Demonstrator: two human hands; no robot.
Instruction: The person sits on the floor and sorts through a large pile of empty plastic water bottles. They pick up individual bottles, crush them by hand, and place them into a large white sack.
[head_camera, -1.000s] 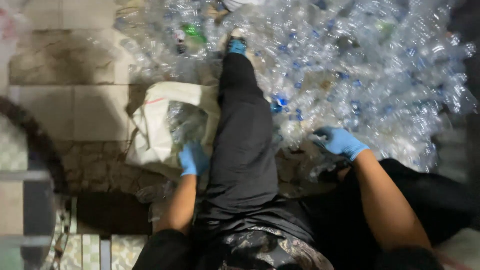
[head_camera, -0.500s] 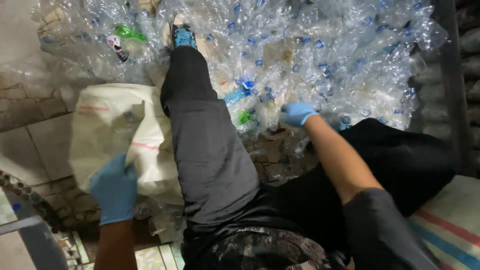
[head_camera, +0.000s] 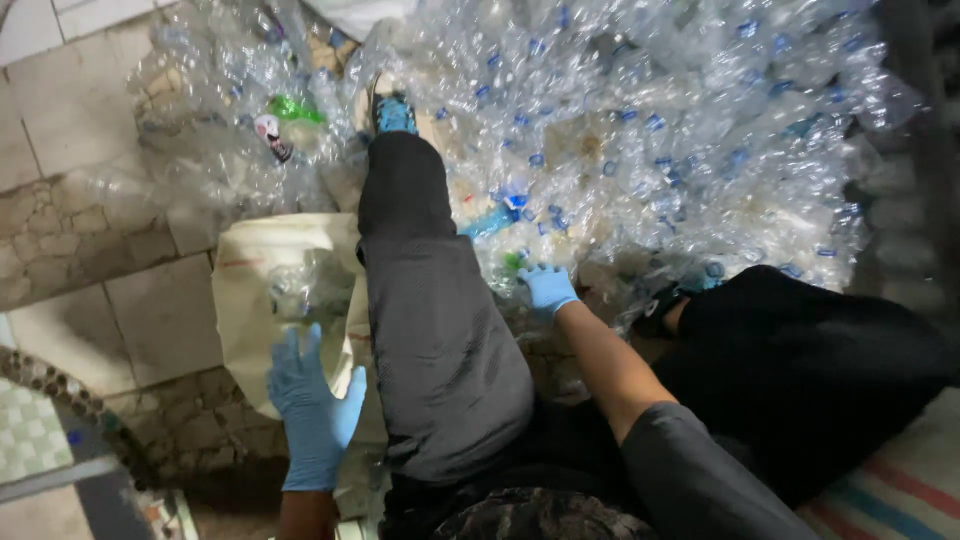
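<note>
I sit on the floor with my leg in dark trousers (head_camera: 430, 310) stretched out toward a big heap of clear crushed plastic bottles (head_camera: 660, 130). My left hand (head_camera: 310, 405), in a blue glove, is spread open with the fingers apart, just over the near edge of a white sack (head_camera: 250, 300) that has clear bottles in its mouth. My right hand (head_camera: 548, 288), also in a blue glove, reaches into the near edge of the heap, fingers curled down among the bottles. Whether it grips one is hidden.
A green bottle (head_camera: 295, 108) lies at the heap's left side. Worn floor tiles (head_camera: 70, 110) lie to the left. A dark bag or cloth (head_camera: 800, 350) lies at right, and a striped mat (head_camera: 890, 495) sits at the lower right corner.
My left hand has come off the sack's edge and now hovers open. My right hand has moved from the right side of the heap in toward my leg. The view has shifted.
</note>
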